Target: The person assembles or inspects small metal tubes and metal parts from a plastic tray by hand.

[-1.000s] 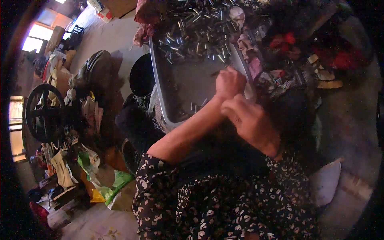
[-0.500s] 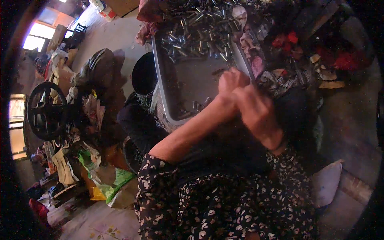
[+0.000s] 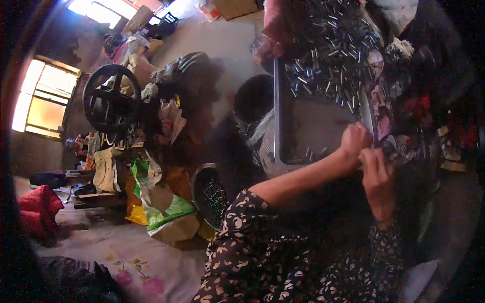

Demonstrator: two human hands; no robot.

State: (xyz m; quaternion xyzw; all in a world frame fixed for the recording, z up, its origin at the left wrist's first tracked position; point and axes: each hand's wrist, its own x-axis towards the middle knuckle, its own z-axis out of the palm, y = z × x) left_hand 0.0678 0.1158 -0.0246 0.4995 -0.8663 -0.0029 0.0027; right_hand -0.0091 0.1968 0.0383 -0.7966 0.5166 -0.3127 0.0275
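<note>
My left hand is closed in a fist over the near right side of a grey rectangular tray. Just below it, my right hand has its fingers pressed together, their tips close to the left fist. What either hand holds is too small or hidden to make out. Many small shiny metal tubes lie heaped in the far part of the tray. A few loose tubes sit in its near left corner.
Left of the tray stands a dark round tub. A dark bowl of small pieces lies by my left sleeve. Farther left are a black handwheel and a green-and-white sack. Crumpled cloth lines the tray's right side.
The view has turned left, so everything sits farther right in the picture. My right hand, blurred across my left wrist before, is now beside the left fist with its fingers together.
</note>
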